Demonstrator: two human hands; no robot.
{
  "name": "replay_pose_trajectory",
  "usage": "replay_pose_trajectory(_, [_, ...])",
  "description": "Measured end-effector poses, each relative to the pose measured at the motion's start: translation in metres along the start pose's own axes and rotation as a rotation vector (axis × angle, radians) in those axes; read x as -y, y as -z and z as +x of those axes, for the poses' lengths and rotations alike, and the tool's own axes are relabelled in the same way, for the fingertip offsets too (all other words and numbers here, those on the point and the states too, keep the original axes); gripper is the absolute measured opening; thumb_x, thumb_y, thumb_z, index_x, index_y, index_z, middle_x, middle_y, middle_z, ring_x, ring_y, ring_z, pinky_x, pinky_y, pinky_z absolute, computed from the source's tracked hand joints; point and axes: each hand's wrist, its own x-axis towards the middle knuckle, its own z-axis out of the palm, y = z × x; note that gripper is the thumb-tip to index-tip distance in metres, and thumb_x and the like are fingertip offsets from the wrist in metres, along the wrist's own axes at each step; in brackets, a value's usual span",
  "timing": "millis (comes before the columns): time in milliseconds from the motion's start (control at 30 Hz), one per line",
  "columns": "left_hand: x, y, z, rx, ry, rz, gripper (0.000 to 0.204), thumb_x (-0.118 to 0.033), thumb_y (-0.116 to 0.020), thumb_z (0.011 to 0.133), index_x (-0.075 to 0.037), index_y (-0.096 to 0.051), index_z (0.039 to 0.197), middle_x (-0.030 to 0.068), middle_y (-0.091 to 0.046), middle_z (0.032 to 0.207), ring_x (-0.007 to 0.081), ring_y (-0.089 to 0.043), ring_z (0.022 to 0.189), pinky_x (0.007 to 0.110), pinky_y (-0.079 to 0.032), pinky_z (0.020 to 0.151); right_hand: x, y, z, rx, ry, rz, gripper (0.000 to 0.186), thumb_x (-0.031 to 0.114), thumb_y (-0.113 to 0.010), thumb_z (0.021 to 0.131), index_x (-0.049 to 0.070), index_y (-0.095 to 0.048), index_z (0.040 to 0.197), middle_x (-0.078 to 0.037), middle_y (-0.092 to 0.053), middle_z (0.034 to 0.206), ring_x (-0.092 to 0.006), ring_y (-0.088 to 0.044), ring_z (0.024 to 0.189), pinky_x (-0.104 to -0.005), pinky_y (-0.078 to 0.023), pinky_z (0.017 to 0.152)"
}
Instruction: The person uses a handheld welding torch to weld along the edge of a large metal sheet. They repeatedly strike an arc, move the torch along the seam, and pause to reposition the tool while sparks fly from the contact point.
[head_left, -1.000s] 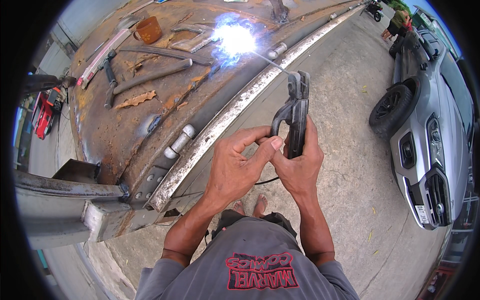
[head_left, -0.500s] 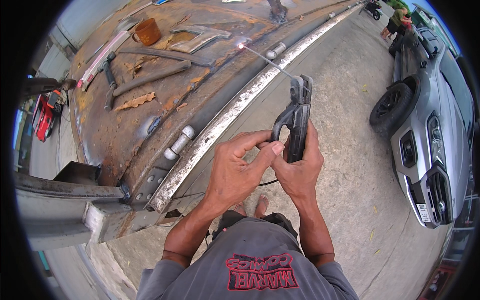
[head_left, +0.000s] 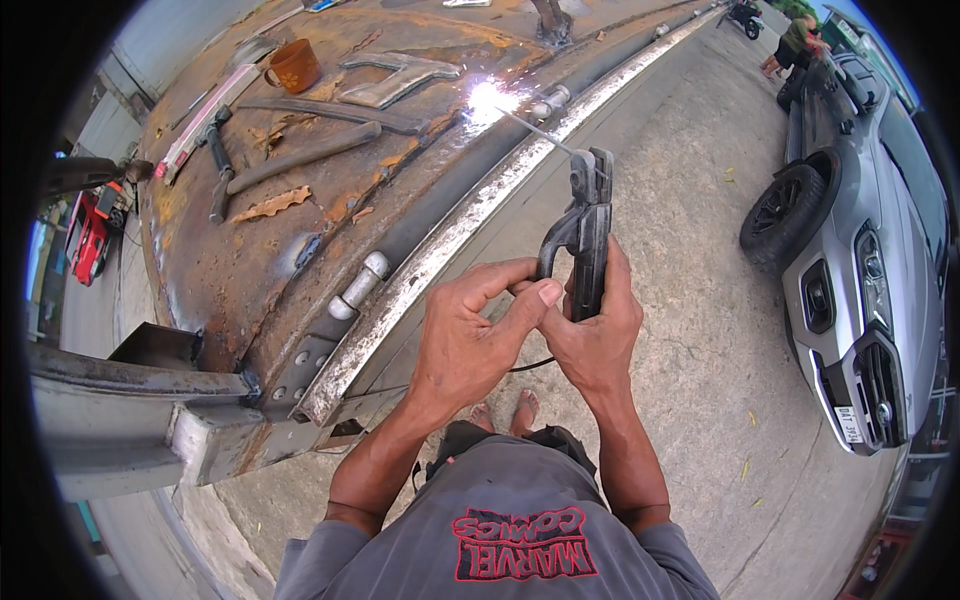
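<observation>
Both my hands are closed around a black welding electrode holder point(head_left: 592, 235). My right hand point(head_left: 597, 340) wraps its handle. My left hand point(head_left: 470, 325) presses against its left side by the curved lever, the two thumbs meeting in front. From the holder's jaws a thin welding rod point(head_left: 540, 132) slants up to the left. At its tip a bright white arc point(head_left: 494, 98) throws sparks on the rusty steel plate point(head_left: 350, 215), near its seam with the edge. The glare hides the tip and the spot under it.
On the plate lie a hammer point(head_left: 300, 158), a flat bar point(head_left: 335, 110), a brown mug point(head_left: 293, 66) and a bent metal piece point(head_left: 395, 78). A hinge point(head_left: 358, 285) sits along the edge beside a pale steel rail point(head_left: 450, 230). To the right stands a silver pickup point(head_left: 865, 250); a person point(head_left: 795, 40) is far off.
The small glow at the rod's tip has flared into a bright arc with sparks. The holder and both hands have shifted slightly left.
</observation>
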Motion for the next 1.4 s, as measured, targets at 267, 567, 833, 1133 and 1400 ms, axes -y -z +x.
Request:
replay_pose_trajectory(267, [0.004,0.0,0.001,-0.021,-0.026,0.025,0.034,-0.023,-0.08,0.096,0.006,-0.077,0.114,0.0153,-0.078,0.095,0.0176,-0.072,0.089,0.034,-0.056,0.082,0.0,-0.001,0.002,0.009,-0.004,0.002,0.077,0.021,-0.09,0.08,-0.001,-0.054,0.144,-0.007,-0.065,0.101,-0.0112,-0.06,0.067,-0.0291,-0.052,0.058])
replay_pose_trajectory(567, [0.0,-0.001,0.0,-0.014,-0.024,0.011,0.033,-0.022,-0.079,0.096,0.006,-0.077,0.114,0.014,-0.077,0.093,0.0158,-0.072,0.087,0.033,-0.056,0.079,-0.002,0.0,0.001,-0.002,0.041,-0.008,0.077,0.021,-0.09,0.08,-0.001,-0.054,0.145,-0.008,-0.066,0.103,-0.0105,-0.06,0.067,-0.0291,-0.053,0.057])
replay_pose_trajectory(833, [0.001,0.0,0.0,-0.009,-0.017,0.029,0.032,-0.022,-0.079,0.097,0.005,-0.077,0.114,0.0146,-0.077,0.094,0.0156,-0.072,0.088,0.033,-0.056,0.081,-0.002,0.0,0.002,0.013,0.021,0.013,0.078,0.022,-0.091,0.08,-0.002,-0.054,0.145,-0.008,-0.067,0.103,-0.0099,-0.059,0.066,-0.0281,-0.052,0.055])
replay_pose_trajectory(1133, [0.0,-0.001,-0.002,0.001,-0.012,0.004,0.031,-0.02,-0.08,0.096,0.005,-0.077,0.114,0.0158,-0.078,0.099,0.0175,-0.073,0.09,0.034,-0.057,0.081,-0.009,-0.002,-0.004,-0.013,0.015,0.013,0.088,0.021,-0.093,0.077,-0.006,-0.049,0.149,-0.005,-0.065,0.092,-0.0087,-0.058,0.065,-0.0267,-0.05,0.055])
replay_pose_trajectory(1400, [0.004,0.0,-0.002,-0.008,-0.009,0.019,0.032,-0.022,-0.081,0.096,0.005,-0.077,0.115,0.0157,-0.078,0.096,0.0176,-0.073,0.089,0.034,-0.057,0.08,-0.007,-0.004,-0.004,-0.019,0.036,0.003,0.085,0.019,-0.092,0.078,-0.007,-0.05,0.147,-0.007,-0.065,0.095,-0.0094,-0.059,0.066,-0.0274,-0.051,0.056])
